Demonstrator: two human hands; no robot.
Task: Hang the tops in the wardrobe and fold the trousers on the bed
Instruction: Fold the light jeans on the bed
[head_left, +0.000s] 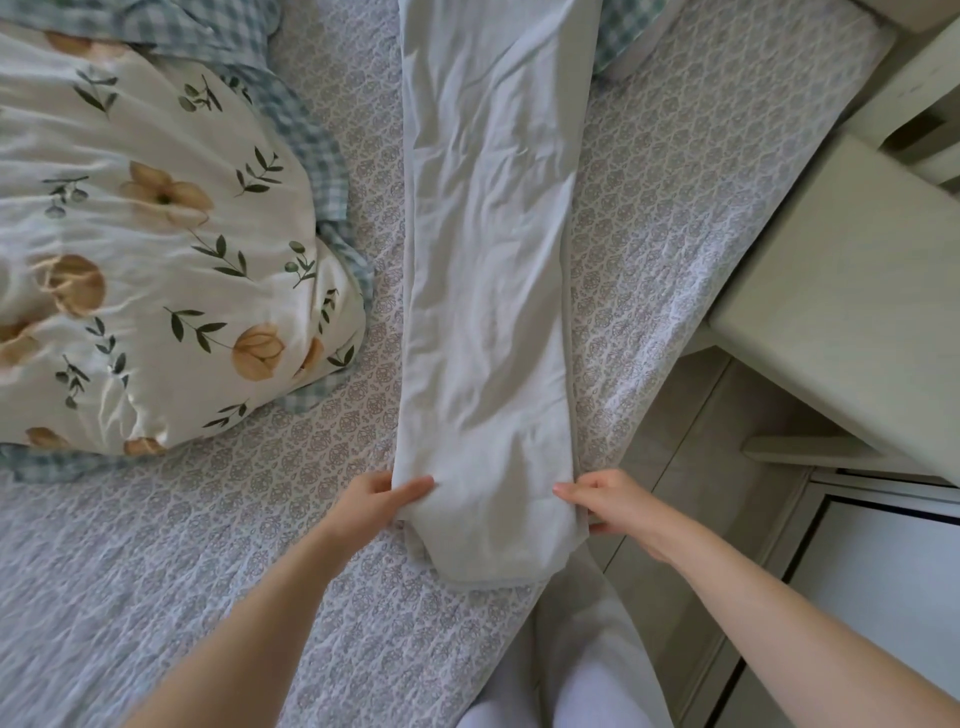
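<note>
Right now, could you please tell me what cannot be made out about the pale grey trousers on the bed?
- Head view: the far end of the pale grey trousers is cut off by the top edge.
- Fingers of the left hand go under the cloth and are hidden.
- The grip of the right hand is partly hidden by the trouser edge.
- The pale wooden cabinet is cut off by the right edge.

**No readable text in view**

No legible text, label, brand, number or sign anywhere in the head view.
- trousers (488, 260): plain pale fabric, no tag or print showing.
- duvet (156, 260): flower and leaf print only, no lettering.
- bed (156, 571): the sheet has a repeating ornament pattern, no characters.
- pale cabinet (841, 312): bare surfaces, no markings can be made out.
</note>
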